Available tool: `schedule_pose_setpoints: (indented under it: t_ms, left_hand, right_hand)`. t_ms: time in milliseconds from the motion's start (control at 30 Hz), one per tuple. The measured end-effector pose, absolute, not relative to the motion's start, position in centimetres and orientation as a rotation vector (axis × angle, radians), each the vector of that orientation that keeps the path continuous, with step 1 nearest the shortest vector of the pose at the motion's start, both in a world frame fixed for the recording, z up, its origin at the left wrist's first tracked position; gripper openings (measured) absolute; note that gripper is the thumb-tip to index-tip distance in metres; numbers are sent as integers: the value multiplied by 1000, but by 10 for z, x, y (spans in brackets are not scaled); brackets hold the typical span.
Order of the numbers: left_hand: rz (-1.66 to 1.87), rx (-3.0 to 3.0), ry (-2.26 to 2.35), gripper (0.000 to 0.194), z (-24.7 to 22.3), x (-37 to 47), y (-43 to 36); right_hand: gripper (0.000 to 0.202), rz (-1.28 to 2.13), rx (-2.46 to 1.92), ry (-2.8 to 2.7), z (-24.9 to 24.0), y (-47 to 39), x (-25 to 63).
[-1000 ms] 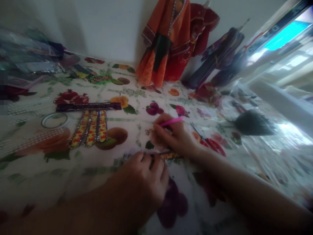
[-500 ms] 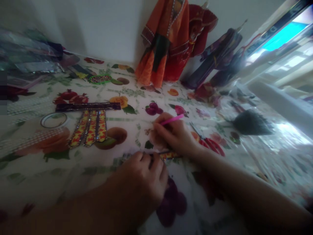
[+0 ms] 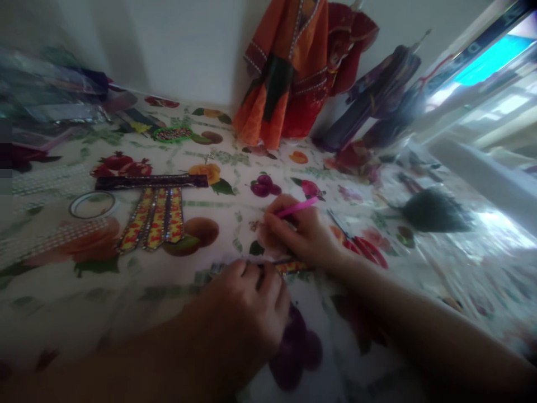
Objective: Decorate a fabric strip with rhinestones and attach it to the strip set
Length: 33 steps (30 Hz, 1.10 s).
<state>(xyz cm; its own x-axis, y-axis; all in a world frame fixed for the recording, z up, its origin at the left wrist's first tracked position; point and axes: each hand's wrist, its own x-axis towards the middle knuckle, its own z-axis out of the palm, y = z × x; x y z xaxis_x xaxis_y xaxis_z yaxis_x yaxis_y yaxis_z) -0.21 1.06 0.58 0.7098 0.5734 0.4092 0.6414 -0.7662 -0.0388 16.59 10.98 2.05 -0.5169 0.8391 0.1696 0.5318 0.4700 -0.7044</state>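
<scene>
Patterned strip [image 3: 295,266] lies below centre, by the left hand [image 3: 255,305]; its grip I cannot tell. The right hand [image 3: 308,235] pinches a pink stick [image 3: 298,206].

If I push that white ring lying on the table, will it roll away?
Probably not: the white ring lies flat on the printed table cover, so it would likely slide. Stood on its round rim, it might roll. Its big open middle suggests it's light.

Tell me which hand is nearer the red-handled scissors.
Right. The right hand is just left of the scissors; the left hand is farther left and nearer the camera.
</scene>
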Motion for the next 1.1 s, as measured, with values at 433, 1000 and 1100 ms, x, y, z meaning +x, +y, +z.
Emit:
schedule_pose_setpoints:
  t_ms: [433, 1000, 1100]
  left_hand:
    - [-487, -2783, -996, 13, 11, -2, 11]
    - [-607, -2733, -988, 14, 4, -2, 10]
    - [-607, -2731, -987, 16, 3, -3, 9]
  right_hand:
    - [12, 689, -1143, -2270, 21, 110, 163]
    - [13, 704, -1122, -2269, 21, 110, 163]
    - [12, 743, -1144, -2229, 20, 109, 165]
